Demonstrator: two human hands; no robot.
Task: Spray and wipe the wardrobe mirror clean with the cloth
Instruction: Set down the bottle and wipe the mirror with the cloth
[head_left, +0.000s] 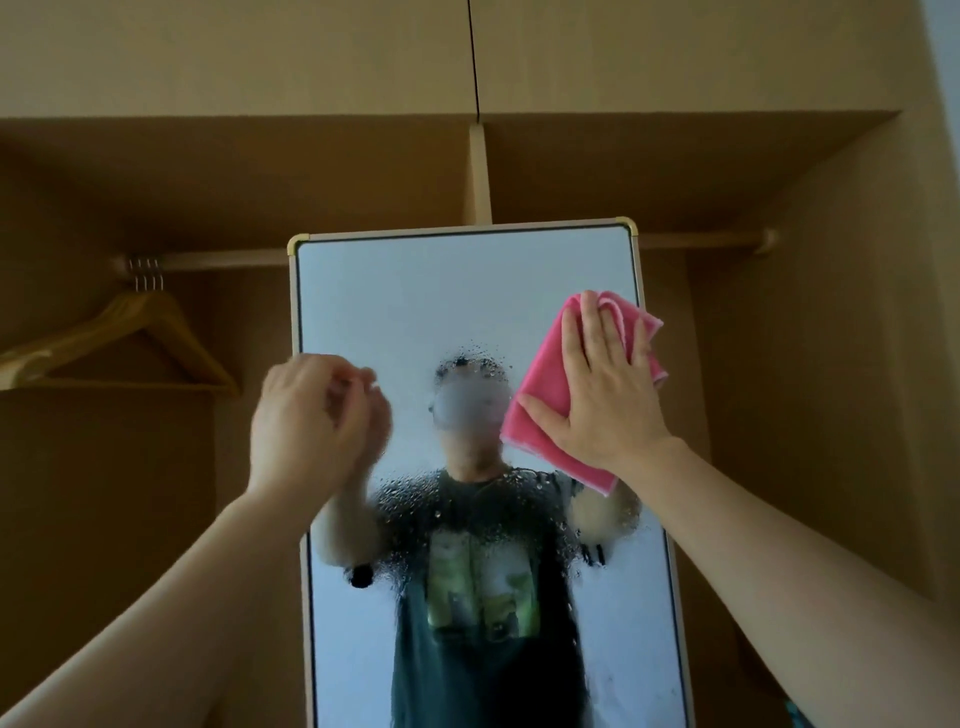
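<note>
Right hand (605, 384) presses pink cloth (545, 410) flat on droplet-speckled mirror (415, 291).

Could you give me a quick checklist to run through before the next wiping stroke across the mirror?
1. Cloth flat on the glass: ok; the right hand presses the pink cloth against the mirror near its right edge.
2. Glass wetted: ok; droplets cover the middle.
3. Stroke path clear: not ok; the left hand is raised in front of the left side of the glass.
4. Top of mirror wetted: cannot tell; no droplets show there.
5. Spray bottle within reach: cannot tell; none in view.
6. Hangers clear of the mirror: ok; they hang off to the left.
</note>
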